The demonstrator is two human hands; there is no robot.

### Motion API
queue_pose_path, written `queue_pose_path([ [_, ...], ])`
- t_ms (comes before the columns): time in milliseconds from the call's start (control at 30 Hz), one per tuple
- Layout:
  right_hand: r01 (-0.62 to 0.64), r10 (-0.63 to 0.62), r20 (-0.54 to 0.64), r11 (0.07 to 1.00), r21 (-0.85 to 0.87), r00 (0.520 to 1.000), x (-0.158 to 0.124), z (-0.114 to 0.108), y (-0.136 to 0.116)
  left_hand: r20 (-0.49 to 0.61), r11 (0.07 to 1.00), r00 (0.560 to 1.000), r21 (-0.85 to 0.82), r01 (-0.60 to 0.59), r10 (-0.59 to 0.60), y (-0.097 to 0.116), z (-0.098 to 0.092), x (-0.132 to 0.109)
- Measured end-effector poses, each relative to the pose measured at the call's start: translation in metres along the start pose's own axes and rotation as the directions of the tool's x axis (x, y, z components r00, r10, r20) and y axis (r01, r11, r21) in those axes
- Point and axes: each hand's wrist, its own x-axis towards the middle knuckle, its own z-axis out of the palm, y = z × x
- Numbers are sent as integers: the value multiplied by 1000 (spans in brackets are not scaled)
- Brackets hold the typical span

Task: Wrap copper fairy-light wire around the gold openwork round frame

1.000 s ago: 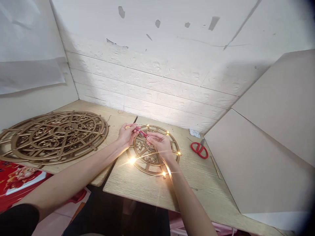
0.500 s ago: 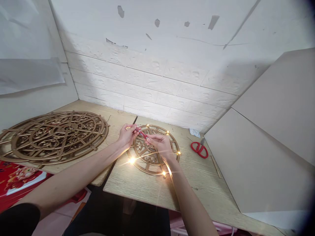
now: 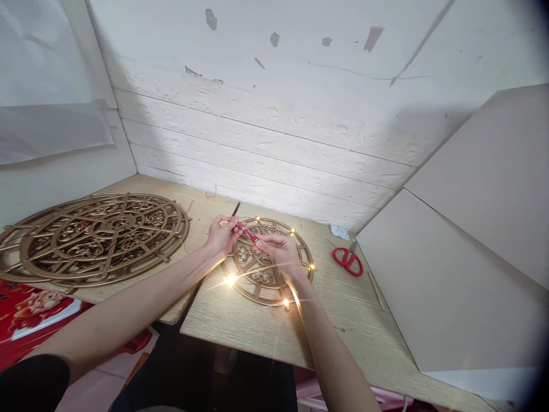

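Observation:
A slim red cylinder with silvery bands [image 3: 247, 233], battery-like in shape, is held between my two hands above a round golden lattice frame [image 3: 307, 244]. My left hand [image 3: 221, 236] pinches its upper left end with thumb and fingertips. At the lower right end, my right hand [image 3: 278, 249] grips it the same way; both ends are partly hidden by fingers. Several small lights glow around the frame's rim, the brightest light [image 3: 230, 280] at its lower left. The frame lies flat on the wooden table [image 3: 240, 323], partly covered by my right hand and wrist.
To the left, several larger golden lattice frames [image 3: 105, 263] are stacked, with thin wires over them. Red-handled scissors [image 3: 348, 261], a small crumpled packet [image 3: 339, 231] and a thin stick [image 3: 377, 292] lie at the right. White walls and panels close in the back and sides.

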Motion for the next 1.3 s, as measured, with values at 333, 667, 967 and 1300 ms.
queue_pose_path([
  [333,10,-10,-17,999,-35,1000,0,0,-1,0,1000,1000,-16,-2,2,1,0,-1],
  [667,15,-15,2,999,-31,1000,0,-1,0,8,1000,1000,-7,-4,4,0,0,0],
  [967,-14,14,-5,1000,5,1000,0,-1,0,-7,1000,1000,-6,-4,4,1,0,-1],
  [1300,-15,15,-3,1000,6,1000,1,-1,0,5,1000,1000,-4,-11,11,0,-1,1],
])
